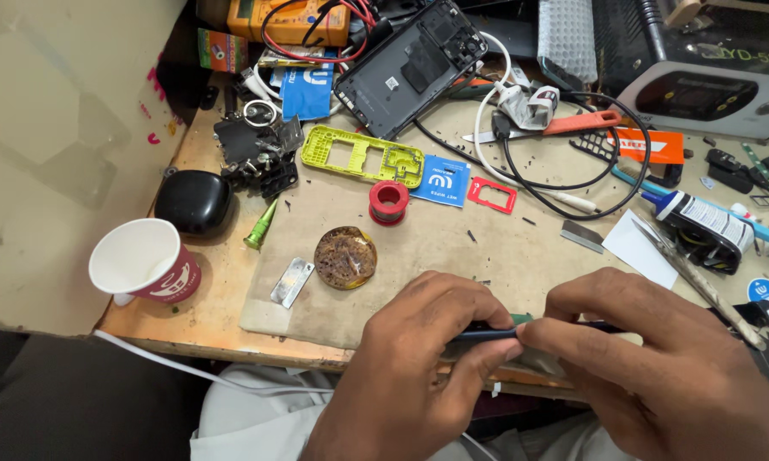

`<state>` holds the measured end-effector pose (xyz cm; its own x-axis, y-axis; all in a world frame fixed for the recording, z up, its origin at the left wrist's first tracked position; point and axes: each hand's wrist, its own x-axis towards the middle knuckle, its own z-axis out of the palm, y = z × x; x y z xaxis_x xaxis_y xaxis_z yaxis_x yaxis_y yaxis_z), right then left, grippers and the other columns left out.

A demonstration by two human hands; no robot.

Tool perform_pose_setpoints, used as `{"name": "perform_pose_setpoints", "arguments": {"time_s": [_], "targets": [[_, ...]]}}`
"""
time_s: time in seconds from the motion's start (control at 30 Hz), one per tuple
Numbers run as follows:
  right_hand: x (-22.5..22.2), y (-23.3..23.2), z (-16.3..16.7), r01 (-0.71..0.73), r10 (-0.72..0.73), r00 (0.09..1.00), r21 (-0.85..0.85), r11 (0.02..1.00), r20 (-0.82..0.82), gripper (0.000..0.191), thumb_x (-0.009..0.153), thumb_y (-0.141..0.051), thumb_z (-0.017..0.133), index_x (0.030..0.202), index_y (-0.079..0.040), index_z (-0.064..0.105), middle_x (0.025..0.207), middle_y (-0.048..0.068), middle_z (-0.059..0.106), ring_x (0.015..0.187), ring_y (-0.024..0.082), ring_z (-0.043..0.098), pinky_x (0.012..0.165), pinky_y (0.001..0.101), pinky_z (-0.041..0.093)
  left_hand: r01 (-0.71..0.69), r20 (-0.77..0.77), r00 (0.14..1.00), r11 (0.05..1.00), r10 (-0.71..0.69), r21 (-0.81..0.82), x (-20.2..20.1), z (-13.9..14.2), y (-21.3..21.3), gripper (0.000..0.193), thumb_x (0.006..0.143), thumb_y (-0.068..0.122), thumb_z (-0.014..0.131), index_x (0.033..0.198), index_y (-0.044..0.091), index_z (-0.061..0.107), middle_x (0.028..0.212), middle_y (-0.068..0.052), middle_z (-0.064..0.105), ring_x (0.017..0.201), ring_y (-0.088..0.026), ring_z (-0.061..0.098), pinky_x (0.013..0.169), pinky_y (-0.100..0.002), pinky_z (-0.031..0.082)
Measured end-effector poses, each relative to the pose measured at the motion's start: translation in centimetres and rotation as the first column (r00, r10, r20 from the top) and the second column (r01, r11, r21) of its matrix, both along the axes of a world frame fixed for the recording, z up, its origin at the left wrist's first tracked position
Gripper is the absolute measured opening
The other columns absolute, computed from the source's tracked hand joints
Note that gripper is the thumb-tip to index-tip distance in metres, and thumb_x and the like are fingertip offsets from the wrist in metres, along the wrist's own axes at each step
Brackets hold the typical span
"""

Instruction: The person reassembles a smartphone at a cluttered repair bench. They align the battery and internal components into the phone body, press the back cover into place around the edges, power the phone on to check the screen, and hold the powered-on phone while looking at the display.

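Phone body, dark and thin, sits edge-on between my two hands at the near edge of the bench, just over the front of the tan work mat. I can only see a sliver of it: a dark blue-black strip with a small green bit showing where my fingertips meet. My left hand is curled around its left end, thumb under and fingers over, clamped tight. My right hand pinches the right part the same way, fingers closed on the edge. Whether I have a pick or blade in the seam I cannot tell; my knuckles hide it.

As for how far things stand, I judge the job to be mid-way at most. Parts already lie apart on the bench: a dark back cover with its camera cut-out lies face up at the far side, a lime-green inner frame rests on the mat, and a small red frame piece lies beside a blue card. Tiny dark screws or crumbs are scattered across the mat. The piece in my hands looks whole, so whatever I am working along its edge seems not yet finished.

Around it: a red solder-wire spool, a round brass-coloured tip cleaner, a small metal plate, a paper cup, a black earbud case, a glue tube, and a multimeter with red leads at the back.
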<state>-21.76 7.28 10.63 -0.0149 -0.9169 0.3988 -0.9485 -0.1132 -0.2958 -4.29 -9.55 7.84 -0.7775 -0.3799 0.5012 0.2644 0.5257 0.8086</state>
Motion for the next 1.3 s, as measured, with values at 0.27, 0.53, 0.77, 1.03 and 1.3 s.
{"name": "perform_pose_setpoints", "arguments": {"time_s": [0.27, 0.53, 0.77, 1.03, 1.3], "targets": [[0.2, 0.1, 0.3, 0.094, -0.102, 0.989, 0.076, 0.993, 0.107, 0.037, 0.08, -0.011, 0.075, 0.117, -0.012, 0.07, 0.111, 0.006, 0.07, 0.096, 0.02, 0.071, 0.074, 0.0294, 0.059, 0.012, -0.043, 0.999, 1.0, -0.012, 0.004, 0.1, 0.0, -0.2, 0.02, 0.092, 0.011, 0.078, 0.105, 0.003, 0.065, 0.105, -0.012, 0.07, 0.103, -0.029, 0.07, 0.088, -0.038, 0.056], [0.0, -0.2, 0.3, 0.107, -0.111, 0.993, 0.086, 0.991, 0.041, 0.033, 0.08, -0.017, 0.079, 0.112, -0.013, 0.07, 0.112, 0.004, 0.071, 0.096, 0.02, 0.074, 0.077, 0.0314, 0.058, 0.008, -0.042, 0.999, 1.0, -0.008, 0.004, 0.1, 0.0, -0.3, 0.02, 0.092, 0.01, 0.078, 0.105, 0.003, 0.066, 0.104, -0.012, 0.07, 0.102, -0.029, 0.07, 0.087, -0.037, 0.056], [0.3, -0.5, 0.6, 0.027, -0.03, 0.998, 0.06, 0.998, 0.046, 0.03, 0.082, -0.012, 0.075, 0.111, -0.011, 0.068, 0.114, 0.005, 0.071, 0.1, 0.022, 0.073, 0.08, 0.0336, 0.057, 0.01, -0.033, 0.999, 1.0, -0.009, 0.021, 0.1, 0.0, -0.3, 0.019, 0.091, 0.009, 0.077, 0.105, 0.003, 0.066, 0.104, -0.012, 0.07, 0.102, -0.029, 0.071, 0.087, -0.037, 0.057], [0.0, -0.4, 1.2, 0.003, -0.017, 0.995, 0.135, 0.991, 0.102, 0.032, 0.083, -0.011, 0.075, 0.114, -0.013, 0.069, 0.115, 0.002, 0.072, 0.102, 0.02, 0.073, 0.082, 0.0313, 0.057, 0.011, -0.034, 0.999, 1.0, -0.01, 0.004, 0.1, 0.1, 0.0, 0.02, 0.09, 0.009, 0.078, 0.104, 0.002, 0.066, 0.104, -0.013, 0.07, 0.101, -0.029, 0.07, 0.087, -0.037, 0.057], [0.7, -0.3, 1.3, 0.057, -0.068, 0.984, 0.075, 0.996, 0.167, 0.04, 0.08, -0.015, 0.077, 0.118, -0.01, 0.064, 0.115, 0.004, 0.071, 0.106, 0.023, 0.073, 0.084, 0.0328, 0.057, 0.004, -0.028, 1.0, 1.0, -0.004, -0.006, 0.2, 0.3, -0.1, 0.02, 0.09, 0.01, 0.079, 0.102, 0.003, 0.066, 0.102, -0.011, 0.07, 0.099, -0.029, 0.07, 0.085, -0.036, 0.057]]}}
